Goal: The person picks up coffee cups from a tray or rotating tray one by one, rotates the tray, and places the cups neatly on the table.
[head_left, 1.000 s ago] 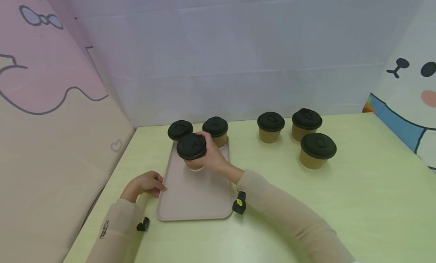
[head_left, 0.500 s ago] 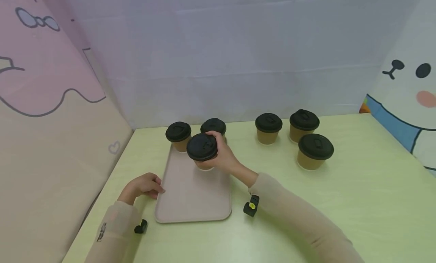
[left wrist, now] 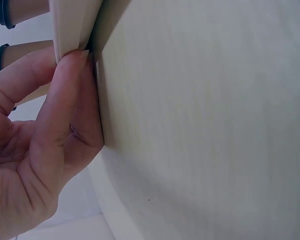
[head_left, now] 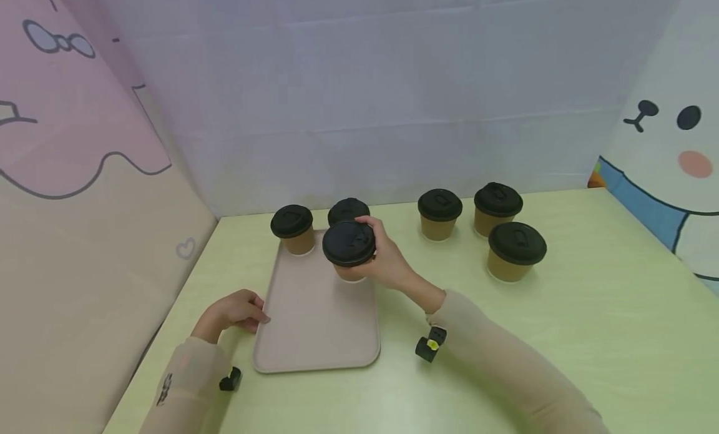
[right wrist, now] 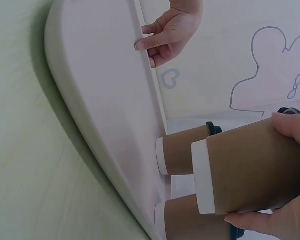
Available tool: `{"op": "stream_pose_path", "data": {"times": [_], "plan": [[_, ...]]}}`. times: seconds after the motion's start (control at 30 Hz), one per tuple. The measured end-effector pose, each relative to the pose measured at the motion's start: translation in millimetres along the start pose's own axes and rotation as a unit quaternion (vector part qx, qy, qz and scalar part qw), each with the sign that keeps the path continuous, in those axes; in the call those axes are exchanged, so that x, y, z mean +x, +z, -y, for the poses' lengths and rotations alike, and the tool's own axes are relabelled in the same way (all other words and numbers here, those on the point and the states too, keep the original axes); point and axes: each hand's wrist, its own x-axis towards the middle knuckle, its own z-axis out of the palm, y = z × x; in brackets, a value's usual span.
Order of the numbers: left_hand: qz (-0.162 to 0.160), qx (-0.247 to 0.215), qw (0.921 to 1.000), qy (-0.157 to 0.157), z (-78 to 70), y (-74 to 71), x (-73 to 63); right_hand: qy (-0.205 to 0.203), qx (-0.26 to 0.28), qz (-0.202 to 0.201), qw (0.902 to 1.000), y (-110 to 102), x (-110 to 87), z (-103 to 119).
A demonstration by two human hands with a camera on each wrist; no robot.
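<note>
My right hand (head_left: 389,260) grips a brown paper cup (head_left: 349,243) with a black lid, thumb and fingers round its side. In the right wrist view this cup's white base (right wrist: 203,177) hangs above the pink tray (head_left: 314,334). On the tray's far end stand two more lidded cups, one at the left corner (head_left: 293,230) and one at the right (head_left: 349,210), partly hidden behind the held cup. At the tray's left edge, my left hand (head_left: 234,310) pinches the rim between thumb and fingers, as the left wrist view (left wrist: 65,85) shows up close.
Three more lidded paper cups stand right of the tray on the pale green table (head_left: 590,334): one nearest the tray (head_left: 440,214), one at the back (head_left: 497,208) and one in front of it (head_left: 516,251). A cloth backdrop (head_left: 359,109) rises behind the table.
My right hand has carried the held cup rightward across the tray, from before the left rear cup to before the right rear one. My left hand stays at the tray's edge.
</note>
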Motion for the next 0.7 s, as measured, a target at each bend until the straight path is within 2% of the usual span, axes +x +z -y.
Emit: {"op": "stream_pose_path", "data": {"times": [0.23, 0.7], "plan": [[-0.001, 0.001, 1.0000, -0.003, 0.7, 0.8, -0.5, 0.011, 0.045, -0.013, 0.9988, -22, -11.4, -8], [0.002, 0.008, 0.9999, -0.011, 1.1, -1.4, 3.3, 0.010, 0.065, -0.047, 0.9967, -63, -27.1, -12]]}}
